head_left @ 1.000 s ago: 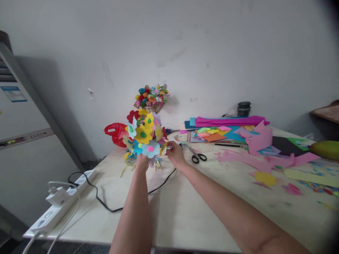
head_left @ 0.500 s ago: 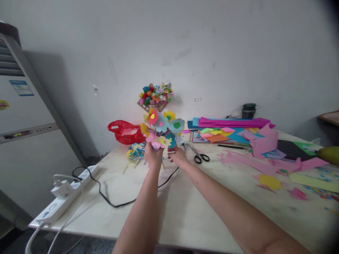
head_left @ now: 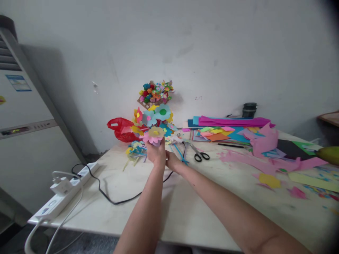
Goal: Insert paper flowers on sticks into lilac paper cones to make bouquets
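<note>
In the head view, my left hand (head_left: 156,153) is closed around the base of a bouquet of paper flowers (head_left: 152,118), held upright over the table. Its blooms are light blue, pink, yellow and red with coloured centres. My right hand (head_left: 174,163) is low beside my left wrist, fingers curled in under the bouquet; what they grip is hidden. Blue strips (head_left: 181,154) show just beyond the right hand. Black-handled scissors (head_left: 198,155) lie to its right. Left of the bouquet is a pile of small paper flowers and strips (head_left: 136,150).
A red plastic bag (head_left: 120,130) sits behind. A second flower arrangement (head_left: 156,93) is against the wall. Coloured paper sheets (head_left: 233,121), pink scraps (head_left: 254,160) and a dark cup (head_left: 249,110) are on the right. A power strip (head_left: 60,197) and black cable (head_left: 116,203) lie left.
The bouquet has turned and shifted slightly left and up. My right hand has moved down from beside the blooms to near my left wrist, uncovering the blue strips.
</note>
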`<action>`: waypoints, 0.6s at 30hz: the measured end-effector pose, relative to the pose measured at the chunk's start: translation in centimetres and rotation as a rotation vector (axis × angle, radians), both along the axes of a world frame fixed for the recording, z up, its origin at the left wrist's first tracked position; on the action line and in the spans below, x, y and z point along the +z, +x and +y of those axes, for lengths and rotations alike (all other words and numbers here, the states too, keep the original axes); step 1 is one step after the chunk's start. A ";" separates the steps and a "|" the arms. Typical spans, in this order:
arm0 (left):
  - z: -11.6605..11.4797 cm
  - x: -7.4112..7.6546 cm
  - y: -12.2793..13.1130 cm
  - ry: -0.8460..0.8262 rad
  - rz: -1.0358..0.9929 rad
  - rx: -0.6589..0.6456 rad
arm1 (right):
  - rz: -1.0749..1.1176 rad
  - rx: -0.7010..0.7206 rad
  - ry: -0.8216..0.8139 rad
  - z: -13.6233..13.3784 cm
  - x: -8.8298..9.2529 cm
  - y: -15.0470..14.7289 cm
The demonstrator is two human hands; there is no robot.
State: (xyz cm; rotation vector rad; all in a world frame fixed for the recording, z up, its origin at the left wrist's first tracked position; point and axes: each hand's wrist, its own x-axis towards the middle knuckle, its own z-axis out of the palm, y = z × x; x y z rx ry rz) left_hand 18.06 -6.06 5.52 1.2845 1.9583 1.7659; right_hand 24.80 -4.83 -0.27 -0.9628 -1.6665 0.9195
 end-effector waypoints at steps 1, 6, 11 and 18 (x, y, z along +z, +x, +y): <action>-0.1 0.1 0.1 -0.002 -0.026 -0.014 | 0.018 0.004 -0.006 -0.1 0.0 0.0; 0.5 -0.1 0.3 0.102 -0.073 -0.174 | 0.274 0.136 -0.112 -0.4 0.6 0.7; 1.5 -0.7 -0.2 0.218 -0.164 -0.543 | 0.457 0.227 -0.264 -0.1 0.8 1.3; 1.2 -0.9 -1.9 0.053 -0.373 -0.983 | 0.518 0.461 -0.410 -0.2 0.7 2.5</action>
